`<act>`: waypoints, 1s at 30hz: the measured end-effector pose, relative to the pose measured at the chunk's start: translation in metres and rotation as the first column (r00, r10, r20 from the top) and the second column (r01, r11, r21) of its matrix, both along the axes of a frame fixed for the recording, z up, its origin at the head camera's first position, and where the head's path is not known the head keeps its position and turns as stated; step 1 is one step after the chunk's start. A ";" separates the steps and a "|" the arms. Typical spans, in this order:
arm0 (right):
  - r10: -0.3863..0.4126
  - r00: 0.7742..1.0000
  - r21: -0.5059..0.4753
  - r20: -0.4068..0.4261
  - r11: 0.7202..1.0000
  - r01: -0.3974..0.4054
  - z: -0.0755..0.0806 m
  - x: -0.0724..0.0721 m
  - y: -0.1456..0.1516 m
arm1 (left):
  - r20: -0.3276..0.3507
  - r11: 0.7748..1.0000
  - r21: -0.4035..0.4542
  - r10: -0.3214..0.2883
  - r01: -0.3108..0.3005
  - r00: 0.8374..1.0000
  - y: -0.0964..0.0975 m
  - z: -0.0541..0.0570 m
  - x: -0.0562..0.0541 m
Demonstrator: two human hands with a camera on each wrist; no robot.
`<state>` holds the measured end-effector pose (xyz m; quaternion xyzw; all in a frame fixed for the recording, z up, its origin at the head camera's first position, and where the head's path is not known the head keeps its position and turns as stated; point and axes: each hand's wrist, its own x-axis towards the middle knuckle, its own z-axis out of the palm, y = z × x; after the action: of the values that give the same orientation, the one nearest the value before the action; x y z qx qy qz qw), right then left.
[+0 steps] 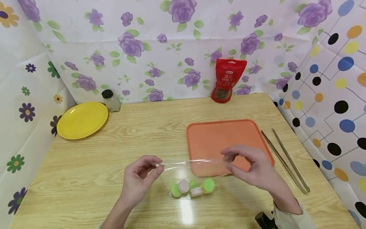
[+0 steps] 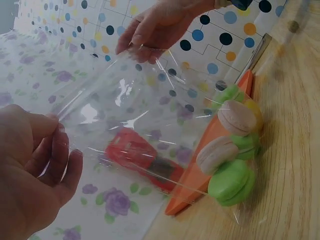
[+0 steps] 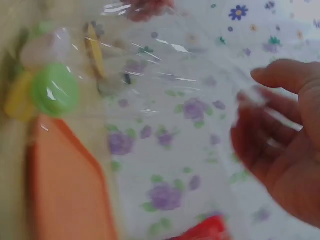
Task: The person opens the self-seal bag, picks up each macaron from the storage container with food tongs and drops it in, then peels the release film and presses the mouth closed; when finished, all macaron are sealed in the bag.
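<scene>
A clear plastic bag [image 1: 183,170] with several macarons at its bottom hangs over the table, its upper edge stretched between both hands. Green [image 2: 231,182], pale pink [image 2: 217,155] and yellow macarons [image 3: 20,97] lie bunched together inside. At the bag's left corner my left hand [image 1: 141,173] pinches the film between thumb and fingers. My right hand [image 1: 251,165] is at the other corner, thumb and index finger spread apart. In the right wrist view the film touches the fingers of that hand, with the thumb [image 3: 280,75] off it.
An orange tray [image 1: 223,136] lies behind the bag, with metal tongs [image 1: 291,162] to its right. A red pouch [image 1: 227,79] stands at the back. A yellow plate [image 1: 83,121] and a black-capped jar [image 1: 111,100] are at the back left. Some black object [image 1: 264,219] is near my right sleeve.
</scene>
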<state>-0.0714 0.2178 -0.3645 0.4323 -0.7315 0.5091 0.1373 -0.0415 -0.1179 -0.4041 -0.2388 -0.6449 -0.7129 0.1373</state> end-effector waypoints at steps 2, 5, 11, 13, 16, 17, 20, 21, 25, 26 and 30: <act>-0.141 0.987 0.157 -0.073 0.976 0.151 0.015 0.003 -0.009 | -0.015 1.000 -0.014 0.012 -0.012 1.000 0.001 0.001 0.001; -0.252 0.949 0.376 -0.186 0.875 0.306 0.035 0.007 -0.038 | -0.050 0.999 -0.043 0.013 -0.016 0.999 0.002 0.000 0.004; -0.072 0.987 0.674 -0.145 0.723 0.152 0.052 0.003 -0.110 | -0.148 0.998 -0.060 -0.043 0.034 0.988 0.002 -0.002 0.007; -0.015 0.995 0.695 -0.096 0.715 0.078 0.052 0.002 -0.124 | -0.166 0.996 -0.059 -0.071 0.062 0.984 0.003 -0.003 0.007; 0.026 0.998 0.676 -0.049 0.737 0.014 0.049 0.001 -0.132 | -0.126 0.991 -0.094 -0.103 0.092 0.987 0.005 -0.003 0.006; 0.028 0.999 0.667 -0.044 0.745 0.009 0.049 0.001 -0.133 | -0.104 0.989 -0.113 -0.111 0.099 0.988 0.006 -0.002 0.005; 0.020 0.999 0.662 -0.038 0.749 0.011 0.047 0.002 -0.130 | -0.006 0.981 -0.173 -0.094 0.091 0.996 0.007 0.000 0.005; 0.016 0.999 0.660 -0.037 0.751 0.012 0.046 0.002 -0.128 | 0.003 0.979 -0.185 -0.084 0.083 0.996 0.007 0.001 0.006; 0.000 1.000 0.650 -0.014 0.760 0.009 0.045 0.004 -0.118 | 0.018 0.980 -0.193 -0.039 0.042 0.999 0.007 0.004 0.008; -0.004 1.000 0.641 0.000 0.767 0.003 0.045 0.004 -0.114 | 0.007 0.982 -0.185 -0.033 0.034 0.999 0.008 0.005 0.009; -0.034 0.998 0.610 0.056 0.793 -0.008 0.046 0.009 -0.095 | 0.014 0.985 -0.173 -0.007 0.009 1.000 0.008 0.009 0.011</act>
<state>-0.0627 0.1233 -0.3188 0.4317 -0.8635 0.2591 -0.0293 -0.0308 -0.1097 -0.3953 -0.2476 -0.7042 -0.6564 0.1090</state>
